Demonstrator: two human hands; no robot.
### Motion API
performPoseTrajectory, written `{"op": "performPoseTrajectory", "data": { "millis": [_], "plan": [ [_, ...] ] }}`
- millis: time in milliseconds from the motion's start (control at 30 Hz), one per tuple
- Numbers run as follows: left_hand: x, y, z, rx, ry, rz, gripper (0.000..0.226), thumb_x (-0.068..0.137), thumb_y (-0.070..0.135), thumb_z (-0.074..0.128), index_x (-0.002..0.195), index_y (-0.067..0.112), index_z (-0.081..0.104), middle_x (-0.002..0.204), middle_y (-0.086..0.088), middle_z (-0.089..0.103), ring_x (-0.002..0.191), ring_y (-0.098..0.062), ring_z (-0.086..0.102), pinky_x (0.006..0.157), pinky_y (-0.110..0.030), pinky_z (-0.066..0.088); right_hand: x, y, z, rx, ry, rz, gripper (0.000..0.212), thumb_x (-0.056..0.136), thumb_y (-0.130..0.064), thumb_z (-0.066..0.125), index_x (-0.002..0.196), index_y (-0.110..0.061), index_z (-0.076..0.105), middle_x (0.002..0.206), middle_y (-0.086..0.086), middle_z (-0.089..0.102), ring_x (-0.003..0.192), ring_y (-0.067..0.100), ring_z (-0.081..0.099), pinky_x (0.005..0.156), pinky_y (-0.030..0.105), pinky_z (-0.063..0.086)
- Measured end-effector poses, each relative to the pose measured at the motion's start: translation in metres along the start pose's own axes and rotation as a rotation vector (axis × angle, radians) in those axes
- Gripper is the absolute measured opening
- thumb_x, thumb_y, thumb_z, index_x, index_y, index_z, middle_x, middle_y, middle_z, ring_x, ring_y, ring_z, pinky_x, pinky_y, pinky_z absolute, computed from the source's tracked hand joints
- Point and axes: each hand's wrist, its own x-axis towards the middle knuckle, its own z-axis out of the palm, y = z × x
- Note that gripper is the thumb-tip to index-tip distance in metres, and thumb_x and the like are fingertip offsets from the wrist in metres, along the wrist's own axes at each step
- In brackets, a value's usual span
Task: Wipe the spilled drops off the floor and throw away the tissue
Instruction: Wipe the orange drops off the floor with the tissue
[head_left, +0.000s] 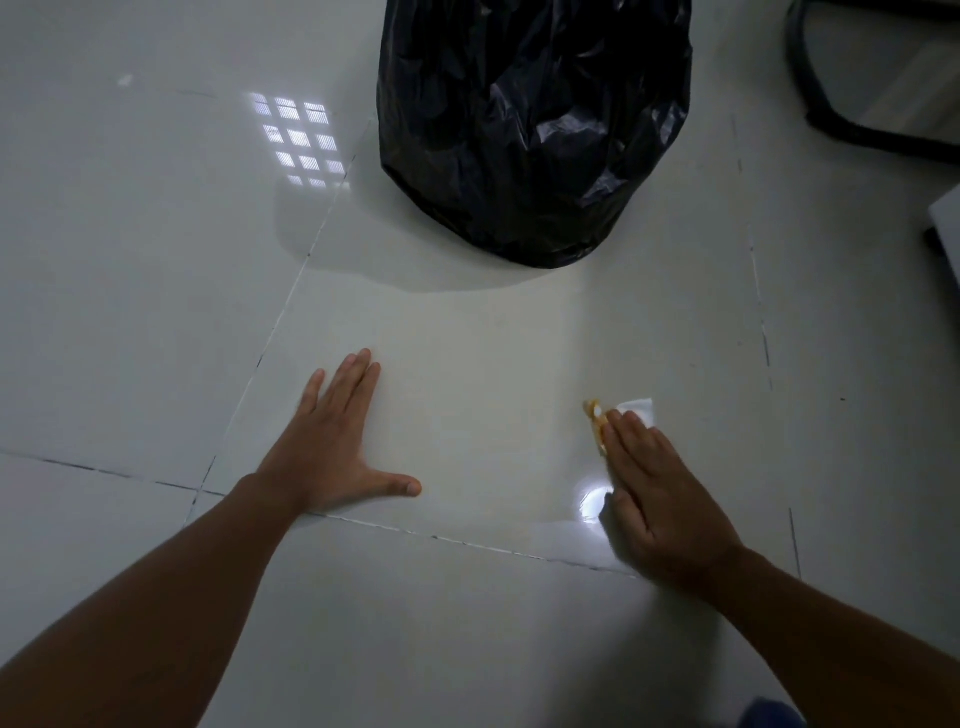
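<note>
My right hand lies flat on the glossy white tile floor, pressing a white tissue under its fingers. The tissue's left edge is stained orange-yellow and sticks out beyond the fingertips. My left hand rests palm down on the same tile, fingers spread and holding nothing, well to the left of the tissue. A bin lined with a black plastic bag stands on the floor straight ahead, beyond both hands. No drops show on the tile between my hands.
A black curved chair or furniture leg sits at the far right. A white object's edge shows at the right border. Dark grout lines cross the floor, and light reflections shine on the tiles.
</note>
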Motion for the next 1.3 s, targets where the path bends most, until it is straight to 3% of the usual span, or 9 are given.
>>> {"op": "performPoseTrajectory", "data": {
  "millis": [133,233,400,667,933,1133,1300],
  "plan": [
    [-0.001,-0.001,0.002,0.018,0.013,0.005,0.153,0.048,0.107,0.037,0.159,0.009,-0.004,0.169,-0.004,-0.013,0.154,-0.012,-0.017,0.127,-0.047,-0.004,-0.004,-0.022,0.003,-0.032,-0.117,-0.272,0.063,0.096,-0.027,0.041,0.154,-0.006,0.025,0.163,0.010,0.020,0.152,0.024,0.013,0.124,0.039,0.011],
    [0.000,-0.001,0.004,0.021,0.023,0.010,0.154,0.048,0.107,0.036,0.159,0.007,-0.001,0.169,-0.005,-0.010,0.155,-0.014,-0.015,0.127,-0.048,-0.003,0.003,-0.049,0.014,-0.008,-0.133,-0.345,0.064,0.094,-0.027,0.047,0.152,-0.005,0.031,0.162,0.009,0.023,0.152,0.024,0.015,0.122,0.042,0.017],
    [0.001,-0.003,0.006,0.030,0.036,0.014,0.153,0.048,0.106,0.036,0.159,0.007,0.001,0.169,-0.006,-0.008,0.155,-0.014,-0.012,0.126,-0.046,-0.004,0.029,-0.065,0.014,-0.088,-0.167,-0.317,0.072,0.094,-0.036,0.044,0.156,-0.008,0.019,0.165,0.007,0.015,0.153,0.021,0.008,0.124,0.037,0.009],
    [0.000,0.000,0.000,0.042,-0.018,-0.002,0.152,0.050,0.105,0.037,0.158,0.008,-0.007,0.168,-0.005,-0.018,0.153,-0.013,-0.022,0.126,-0.045,-0.008,0.062,-0.053,0.007,-0.185,-0.135,-0.184,0.068,0.097,-0.039,0.034,0.157,-0.010,0.017,0.165,0.006,0.016,0.152,0.020,0.012,0.123,0.040,0.012],
    [-0.002,0.002,-0.003,0.046,-0.029,-0.006,0.150,0.054,0.104,0.039,0.157,0.007,-0.013,0.167,-0.006,-0.023,0.152,-0.013,-0.026,0.126,-0.046,-0.008,0.070,-0.033,-0.004,-0.088,-0.091,0.021,0.065,0.099,-0.037,0.028,0.158,-0.013,0.011,0.166,0.001,0.007,0.153,0.015,0.002,0.124,0.040,0.008],
    [-0.001,0.001,0.001,0.050,-0.002,0.005,0.149,0.055,0.103,0.042,0.158,0.007,-0.010,0.167,-0.006,-0.021,0.153,-0.015,-0.023,0.126,-0.047,-0.006,0.071,-0.039,-0.008,0.031,-0.036,0.085,0.067,0.099,-0.038,0.027,0.158,-0.015,0.007,0.166,0.003,0.004,0.153,0.017,0.000,0.119,0.026,-0.003],
    [0.001,-0.001,0.004,0.059,0.018,0.015,0.150,0.055,0.103,0.042,0.158,0.006,-0.004,0.169,-0.007,-0.014,0.154,-0.015,-0.017,0.126,-0.048,-0.004,0.076,-0.053,0.007,0.030,-0.039,0.106,0.074,0.098,-0.039,0.033,0.157,-0.007,0.004,0.165,0.008,-0.003,0.153,0.022,-0.007,0.122,0.033,-0.007]
  ]
}}
